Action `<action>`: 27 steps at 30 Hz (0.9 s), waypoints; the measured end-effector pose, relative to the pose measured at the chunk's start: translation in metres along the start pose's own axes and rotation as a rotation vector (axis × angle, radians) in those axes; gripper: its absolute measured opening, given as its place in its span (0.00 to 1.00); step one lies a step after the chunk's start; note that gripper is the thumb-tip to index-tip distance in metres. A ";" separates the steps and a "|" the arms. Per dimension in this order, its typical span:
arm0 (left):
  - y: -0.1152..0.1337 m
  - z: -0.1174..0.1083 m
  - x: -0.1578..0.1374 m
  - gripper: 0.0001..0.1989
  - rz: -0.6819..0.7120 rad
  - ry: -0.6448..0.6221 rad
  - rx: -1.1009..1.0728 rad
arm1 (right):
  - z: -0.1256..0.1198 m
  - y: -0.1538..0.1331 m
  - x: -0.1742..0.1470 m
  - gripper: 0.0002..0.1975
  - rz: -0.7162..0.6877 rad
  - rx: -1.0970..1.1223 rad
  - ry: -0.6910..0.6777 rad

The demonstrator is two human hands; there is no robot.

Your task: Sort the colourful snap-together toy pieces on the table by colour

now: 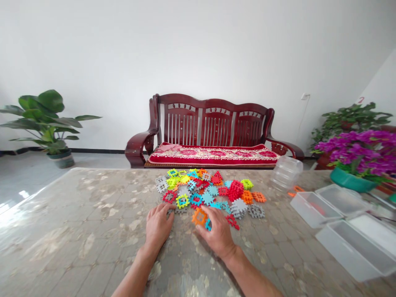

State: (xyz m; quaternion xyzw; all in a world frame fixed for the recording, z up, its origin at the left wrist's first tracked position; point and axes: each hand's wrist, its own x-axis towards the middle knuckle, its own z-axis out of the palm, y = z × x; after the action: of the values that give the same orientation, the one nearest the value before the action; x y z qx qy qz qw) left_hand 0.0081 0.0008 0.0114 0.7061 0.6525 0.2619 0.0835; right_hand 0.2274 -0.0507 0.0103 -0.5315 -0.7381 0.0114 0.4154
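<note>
My right hand (219,234) pinches an orange interlocking square (195,216), a flat plastic building tile with a toothed edge and a window frame in it. Beside that tile, at the same fingers, a blue piece (208,225) shows in part. My left hand (159,226) lies palm down on the table with its fingers stretched out, at the near edge of a pile of such tiles. Close to its fingertips is a grey tile (181,210), partly covered. The pile holds red, blue, grey, orange and lime tiles, among them a lime frame tile (182,201) and a rounded red stack (236,190).
Open clear plastic boxes (346,251) stand at the right, one with something red inside. Behind them are a clear container (286,172) and a teal pot of purple flowers (352,180). A patterned cloth covers the table (77,231); a wooden bench (216,123) stands beyond.
</note>
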 end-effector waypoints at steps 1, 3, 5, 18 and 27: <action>0.000 0.000 0.000 0.14 0.000 -0.001 0.003 | -0.004 0.004 0.001 0.25 -0.015 -0.002 0.035; -0.001 0.000 0.001 0.14 -0.001 -0.006 0.009 | -0.013 0.014 0.006 0.22 -0.034 -0.015 0.101; -0.001 0.000 0.001 0.15 0.000 -0.012 0.013 | -0.026 0.025 0.013 0.20 -0.025 -0.037 0.173; -0.005 0.003 0.003 0.15 0.024 -0.014 0.029 | -0.115 0.129 0.017 0.34 0.558 -0.140 0.480; -0.005 0.002 0.003 0.15 0.022 -0.018 0.031 | -0.126 0.149 0.005 0.41 0.740 -0.203 0.358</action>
State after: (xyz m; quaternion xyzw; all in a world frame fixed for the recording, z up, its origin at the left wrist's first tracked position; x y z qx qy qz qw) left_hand 0.0044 0.0049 0.0083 0.7167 0.6480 0.2464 0.0757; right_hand 0.4211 -0.0355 0.0277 -0.7925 -0.4112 -0.0052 0.4504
